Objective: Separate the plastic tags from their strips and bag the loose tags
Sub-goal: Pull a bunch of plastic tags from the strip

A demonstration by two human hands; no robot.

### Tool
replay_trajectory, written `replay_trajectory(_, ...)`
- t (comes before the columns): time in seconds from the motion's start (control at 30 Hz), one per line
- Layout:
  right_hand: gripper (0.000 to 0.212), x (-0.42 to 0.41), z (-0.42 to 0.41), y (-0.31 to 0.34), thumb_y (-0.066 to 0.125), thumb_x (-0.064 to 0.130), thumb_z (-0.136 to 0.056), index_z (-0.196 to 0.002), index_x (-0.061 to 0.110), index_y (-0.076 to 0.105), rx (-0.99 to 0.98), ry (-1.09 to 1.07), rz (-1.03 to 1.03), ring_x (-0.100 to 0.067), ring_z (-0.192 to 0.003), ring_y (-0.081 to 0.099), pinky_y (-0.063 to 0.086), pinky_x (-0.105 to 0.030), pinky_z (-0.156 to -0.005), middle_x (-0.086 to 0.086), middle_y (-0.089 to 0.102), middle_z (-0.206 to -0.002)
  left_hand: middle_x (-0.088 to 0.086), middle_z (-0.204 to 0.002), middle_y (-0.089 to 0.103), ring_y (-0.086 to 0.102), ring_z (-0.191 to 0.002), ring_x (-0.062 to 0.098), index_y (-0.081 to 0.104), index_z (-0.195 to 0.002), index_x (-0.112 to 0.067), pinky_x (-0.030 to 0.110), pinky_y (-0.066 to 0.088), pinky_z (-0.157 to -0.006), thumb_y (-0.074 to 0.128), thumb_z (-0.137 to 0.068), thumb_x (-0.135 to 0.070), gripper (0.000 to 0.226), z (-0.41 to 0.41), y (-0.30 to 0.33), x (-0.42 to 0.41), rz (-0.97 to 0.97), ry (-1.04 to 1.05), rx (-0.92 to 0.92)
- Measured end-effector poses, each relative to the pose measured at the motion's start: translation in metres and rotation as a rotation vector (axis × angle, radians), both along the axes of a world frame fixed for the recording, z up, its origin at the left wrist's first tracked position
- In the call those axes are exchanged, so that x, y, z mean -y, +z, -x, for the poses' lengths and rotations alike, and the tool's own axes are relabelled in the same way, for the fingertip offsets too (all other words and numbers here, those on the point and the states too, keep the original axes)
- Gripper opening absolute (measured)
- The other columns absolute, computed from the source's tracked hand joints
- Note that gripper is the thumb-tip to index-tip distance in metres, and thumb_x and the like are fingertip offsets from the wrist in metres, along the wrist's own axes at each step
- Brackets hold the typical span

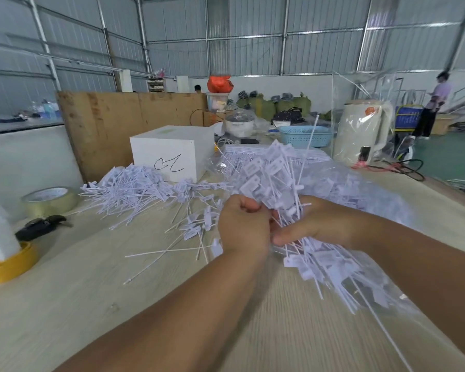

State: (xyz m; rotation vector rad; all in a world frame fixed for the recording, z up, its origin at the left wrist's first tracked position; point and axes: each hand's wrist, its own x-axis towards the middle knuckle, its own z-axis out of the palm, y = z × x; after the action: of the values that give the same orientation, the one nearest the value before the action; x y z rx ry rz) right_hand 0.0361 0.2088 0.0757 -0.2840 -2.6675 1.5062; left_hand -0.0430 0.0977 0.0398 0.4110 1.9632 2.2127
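Note:
My left hand (243,226) and my right hand (316,224) meet at the middle of the table, both gripping a thick bunch of white plastic tags (273,175) that fans up and away from them. Below my right hand more tags lie inside a clear plastic bag (360,285). A heap of loose white tags and thin strips (129,189) covers the table to the left, and scattered single strips (172,251) lie in front of it.
A white box (172,154) stands behind the heap. A tape roll (50,201), black scissors (39,226) and a yellow roll (11,264) sit at the left. A blue basket (304,135) and a bagged white appliance (360,135) stand at the back right.

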Motion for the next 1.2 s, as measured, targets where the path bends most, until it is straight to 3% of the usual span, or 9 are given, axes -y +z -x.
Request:
replay_trajectory(0.13, 0.035, -0.006, 0.002, -0.009, 0.081, -0.002, -0.061, -0.089, 0.016, 0.07, -0.002, -0.329, -0.283, -0.019, -0.074, 0.07, 0.052, -0.022, -0.063, -0.005, 0.074, -0.083, 0.0, -0.072, 0.064, 0.064, -0.067, 0.021, 0.054, -0.074, -0.017, 0.041, 0.058, -0.077, 0.067, -0.078, 0.004, 0.025, -0.004, -0.002, 0.002, -0.008, -0.2, 0.032)
replay_trajectory(0.23, 0.024, -0.013, -0.002, -0.001, 0.079, 0.005, -0.065, -0.082, 0.015, 0.065, 0.037, -0.351, -0.304, -0.012, -0.054, 0.062, 0.045, -0.02, -0.047, 0.005, 0.066, -0.061, -0.012, -0.095, 0.06, 0.055, -0.086, 0.005, 0.058, -0.088, -0.029, 0.013, 0.043, -0.072, 0.064, -0.079, -0.019, 0.014, 0.003, -0.021, 0.026, 0.501, -0.175, -0.82)
replay_trajectory(0.3, 0.023, -0.015, -0.004, 0.007, 0.078, 0.005, -0.068, -0.077, 0.017, 0.061, 0.038, -0.326, -0.308, -0.005, -0.04, 0.051, 0.036, -0.015, -0.039, 0.011, 0.057, -0.046, -0.005, -0.109, 0.056, 0.049, -0.102, 0.015, 0.061, -0.109, -0.026, 0.025, 0.039, -0.084, 0.057, -0.084, -0.033, 0.027, 0.007, -0.036, 0.033, 0.78, -0.165, -1.231)
replay_trajectory(0.37, 0.024, -0.014, -0.003, 0.013, 0.077, 0.003, -0.069, -0.08, 0.018, 0.061, 0.038, -0.273, -0.36, -0.003, -0.039, 0.051, 0.036, -0.014, -0.04, 0.011, 0.059, -0.048, -0.001, -0.116, 0.055, 0.047, -0.11, 0.023, 0.058, -0.121, -0.023, 0.036, 0.034, -0.092, 0.045, -0.093, -0.039, 0.035, 0.008, -0.04, 0.03, 1.001, -0.168, -1.299)
replay_trajectory(0.53, 0.023, -0.015, -0.009, 0.013, 0.07, 0.011, -0.079, -0.082, 0.011, 0.047, 0.12, -0.215, -0.666, -0.003, -0.05, 0.049, 0.032, -0.009, -0.036, 0.009, 0.052, -0.065, 0.002, -0.09, 0.068, 0.06, -0.084, 0.026, 0.067, -0.092, -0.016, 0.036, 0.038, -0.077, 0.033, -0.093, -0.029, 0.037, 0.02, -0.037, 0.038, 1.1, -0.242, -1.557)
replay_trajectory(0.77, 0.037, -0.01, 0.0, 0.02, 0.07, 0.002, -0.079, -0.069, 0.022, 0.041, 0.021, -0.173, -0.564, 0.006, -0.034, 0.044, 0.03, -0.009, -0.033, 0.025, 0.048, -0.039, 0.009, -0.107, 0.064, 0.062, -0.092, 0.031, 0.039, -0.136, -0.021, 0.037, 0.034, -0.068, 0.037, -0.096, -0.034, 0.043, 0.013, -0.028, 0.018, 1.293, -0.123, -1.339)
replay_trajectory(0.97, 0.03, -0.018, 0.002, 0.016, 0.069, 0.009, -0.08, -0.072, 0.024, 0.044, 0.058, -0.169, -0.741, -0.002, -0.048, 0.05, 0.031, -0.012, -0.038, 0.008, 0.053, -0.063, 0.006, -0.098, 0.065, 0.057, -0.079, 0.025, 0.06, -0.106, -0.016, 0.034, 0.033, -0.063, 0.046, -0.09, -0.014, 0.021, 0.007, -0.025, 0.014, 1.377, -0.192, -1.464)
replay_trajectory(1.07, 0.017, -0.025, 0.0, 0.007, 0.064, 0.019, -0.082, -0.091, 0.023, 0.05, 0.114, -0.174, -0.95, -0.005, -0.062, 0.05, 0.035, -0.022, -0.049, 0.007, 0.052, -0.075, 0.009, -0.101, 0.061, 0.059, -0.088, 0.029, 0.06, -0.109, -0.013, 0.036, 0.031, -0.066, 0.044, -0.091, -0.019, 0.025, 0.004, -0.025, 0.027, 1.332, -0.213, -1.528)
replay_trajectory(1.2, 0.058, -0.04, 0.0, -0.005, 0.053, 0.017, -0.084, -0.135, 0.034, 0.03, 0.17, -0.218, -1.357, -0.018, -0.075, 0.054, 0.041, -0.028, -0.053, 0.008, 0.054, -0.09, 0.008, -0.093, 0.061, 0.06, -0.085, 0.028, 0.057, -0.107, -0.015, 0.035, 0.027, -0.067, 0.043, -0.088, -0.016, 0.024, 0.004, -0.022, 0.055, 1.37, -0.216, -1.525)
